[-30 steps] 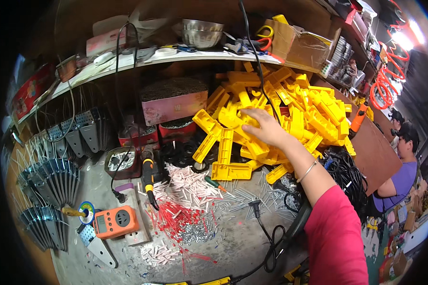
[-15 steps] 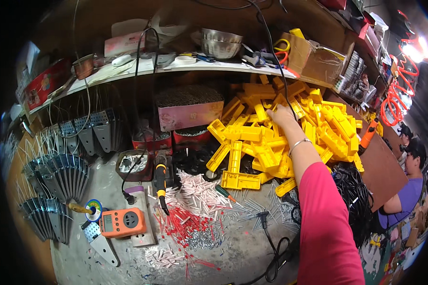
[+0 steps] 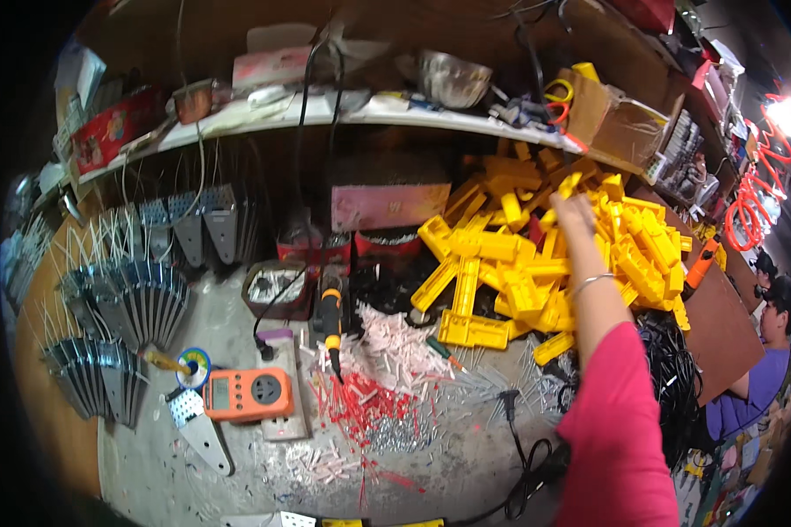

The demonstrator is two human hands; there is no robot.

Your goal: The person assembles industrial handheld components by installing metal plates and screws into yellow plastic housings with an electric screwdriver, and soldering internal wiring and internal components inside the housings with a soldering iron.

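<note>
My right hand (image 3: 575, 218) reaches forward over a big heap of yellow plastic housings (image 3: 479, 246) at the right back of the bench. Its fingers close around one yellow plastic housing (image 3: 569, 184), which juts out beyond the fingertips; motion blur softens the grip. A bracelet circles that wrist, and the sleeve is pink-red. My left hand is out of view. Left of the heap lie pale tubes (image 3: 395, 347), red-coated pieces (image 3: 360, 404) and small metal parts (image 3: 395, 433). Yellow parts (image 3: 343, 523) also show at the lower edge.
An orange meter (image 3: 248, 393) sits beside a power strip (image 3: 286, 378) and a black-and-yellow soldering iron (image 3: 331, 321). Fanned metal brackets (image 3: 136, 303) stand at left. A shelf (image 3: 369, 114) crosses the back; black cables (image 3: 668, 378) lie right. Another person (image 3: 760, 369) sits far right.
My right hand has shifted right across the heap and now has a yellow housing at its fingertips. The view has swung, bringing yellow parts and a perforated metal plate into the lower edge.
</note>
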